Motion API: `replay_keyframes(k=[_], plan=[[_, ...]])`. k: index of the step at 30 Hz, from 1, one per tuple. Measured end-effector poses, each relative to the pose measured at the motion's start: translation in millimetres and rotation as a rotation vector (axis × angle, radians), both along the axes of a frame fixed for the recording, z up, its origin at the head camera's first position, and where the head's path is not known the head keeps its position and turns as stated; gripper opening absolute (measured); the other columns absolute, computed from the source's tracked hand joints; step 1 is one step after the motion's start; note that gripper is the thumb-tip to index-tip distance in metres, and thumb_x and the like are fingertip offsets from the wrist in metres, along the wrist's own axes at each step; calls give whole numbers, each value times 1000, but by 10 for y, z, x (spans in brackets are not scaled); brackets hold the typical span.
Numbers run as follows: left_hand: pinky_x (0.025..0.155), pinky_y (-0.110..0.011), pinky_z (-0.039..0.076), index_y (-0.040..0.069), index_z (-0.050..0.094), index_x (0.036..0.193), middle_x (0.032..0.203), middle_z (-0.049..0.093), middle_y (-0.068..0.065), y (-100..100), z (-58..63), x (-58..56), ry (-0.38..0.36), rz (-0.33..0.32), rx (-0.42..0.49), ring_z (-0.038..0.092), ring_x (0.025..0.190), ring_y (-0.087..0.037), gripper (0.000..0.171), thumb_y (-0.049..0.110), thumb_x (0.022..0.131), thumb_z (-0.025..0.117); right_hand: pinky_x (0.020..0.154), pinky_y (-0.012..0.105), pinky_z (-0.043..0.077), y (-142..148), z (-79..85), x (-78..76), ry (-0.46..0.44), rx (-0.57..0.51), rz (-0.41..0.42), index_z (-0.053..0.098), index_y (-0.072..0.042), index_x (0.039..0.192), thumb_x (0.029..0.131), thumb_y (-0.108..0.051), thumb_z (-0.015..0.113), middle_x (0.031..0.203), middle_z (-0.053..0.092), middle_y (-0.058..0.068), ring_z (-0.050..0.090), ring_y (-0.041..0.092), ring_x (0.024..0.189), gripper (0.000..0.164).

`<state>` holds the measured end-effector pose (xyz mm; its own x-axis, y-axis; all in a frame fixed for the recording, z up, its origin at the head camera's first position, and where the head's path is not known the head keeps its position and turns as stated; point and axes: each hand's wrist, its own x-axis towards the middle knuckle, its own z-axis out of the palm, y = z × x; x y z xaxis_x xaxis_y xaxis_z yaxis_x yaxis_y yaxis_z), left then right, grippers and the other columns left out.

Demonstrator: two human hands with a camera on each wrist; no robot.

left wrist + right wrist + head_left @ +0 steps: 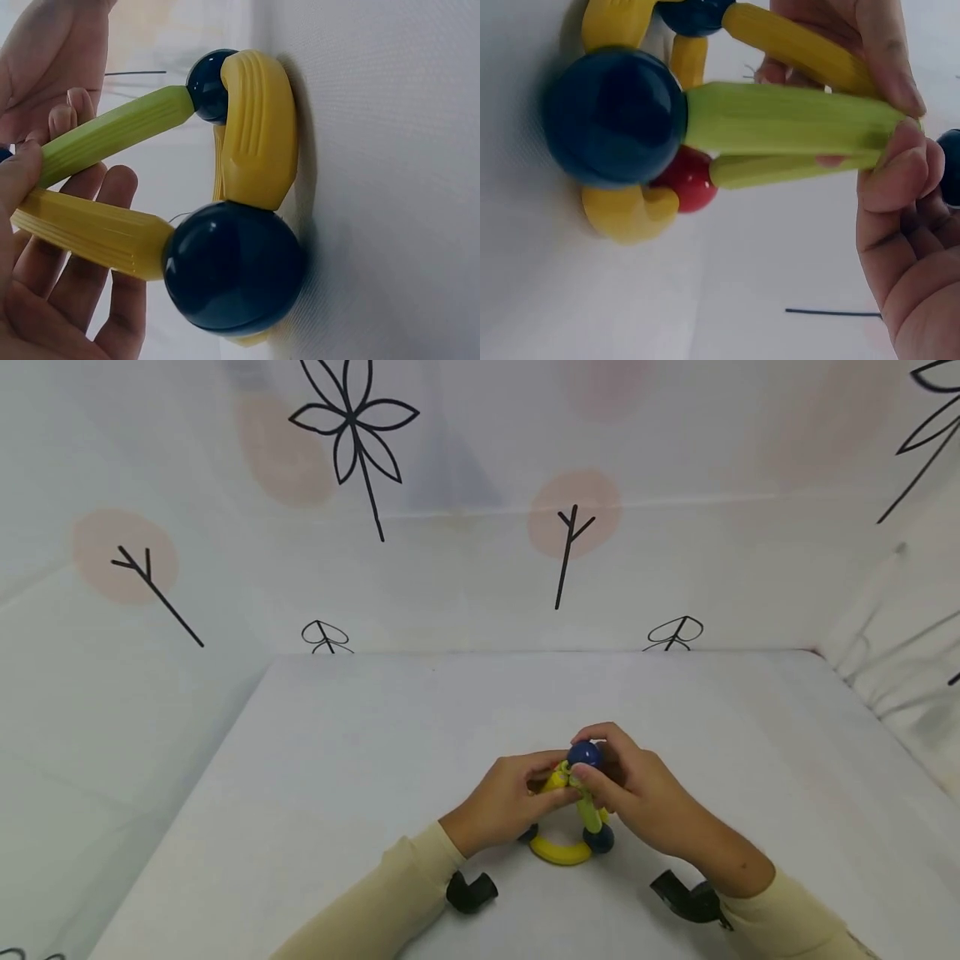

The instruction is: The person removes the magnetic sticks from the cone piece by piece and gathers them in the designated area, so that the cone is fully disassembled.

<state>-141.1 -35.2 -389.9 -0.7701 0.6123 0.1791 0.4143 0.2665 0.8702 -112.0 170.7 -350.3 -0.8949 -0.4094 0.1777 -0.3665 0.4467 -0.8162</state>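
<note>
A structure of thick rods and balls stands on the table, its base made of curved yellow pieces joined by blue balls and a red ball. One straight yellow rod and two green rods slope up from it and meet at the top. My left hand pinches the upper ends of the rods between thumb and fingers. With thumb and fingers, my right hand holds another blue ball right at that meeting point. Its thumb lies against a green rod's end.
The white table runs back to a white cloth wall printed with plants and pink spots. Curved black pieces show near both wrists, beside the cream sleeves.
</note>
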Motion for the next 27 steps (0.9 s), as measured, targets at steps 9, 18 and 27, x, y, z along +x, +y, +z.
replay_keyframes(k=[9,18,27], plan=[[89,-17,51,29,58,139,136,65,-2,15,21,-2,-52,15,-19,65,110,1,46,39,94,67,56,25,46,312,-112,-248,117,158,-314,53,-13,135,102,-31,59,84,59,8,57,15,68,38],[90,-19,51,38,59,135,138,63,3,-42,44,-14,-91,59,-57,63,116,-2,44,42,93,69,61,28,49,572,-403,-516,-73,326,-297,53,-10,138,97,-27,66,102,64,13,59,19,79,46],[88,-19,52,36,59,137,137,64,-2,-24,47,-31,-77,46,-81,65,114,-4,45,41,93,69,63,27,50,645,-530,-572,-128,392,-262,56,-9,137,95,-23,69,97,64,11,58,18,80,46]])
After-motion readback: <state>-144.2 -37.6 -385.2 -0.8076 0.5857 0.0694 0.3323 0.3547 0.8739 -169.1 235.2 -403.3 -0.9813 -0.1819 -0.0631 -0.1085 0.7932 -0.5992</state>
